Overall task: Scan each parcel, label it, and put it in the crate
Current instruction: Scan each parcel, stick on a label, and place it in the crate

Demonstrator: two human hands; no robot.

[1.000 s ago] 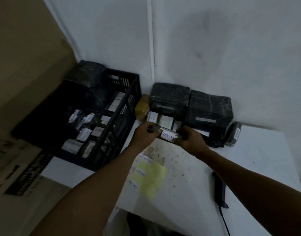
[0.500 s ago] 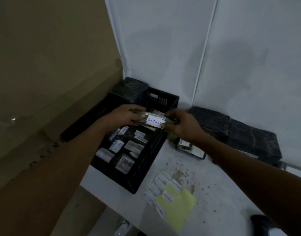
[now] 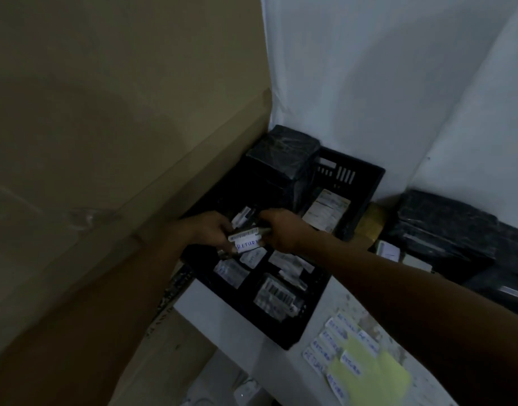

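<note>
Parcel (image 3: 247, 240) hanging over the crate (image 3: 351, 183), labelled "RETUR…" | left hand (image 3: 209, 230) and right hand (image 3: 281, 231) each gripping an end | several labelled parcels already lying inside; drop pending | more black parcels (image 3: 445, 230) waiting on the table (image 3: 222, 306) | spare stickers (image 3: 334, 344) reading "RETURN"

Small parcel (image 3: 247, 240), white "RETURN" label up, held level over black crate (image 3: 351, 206) holding labelled parcels.
</note>
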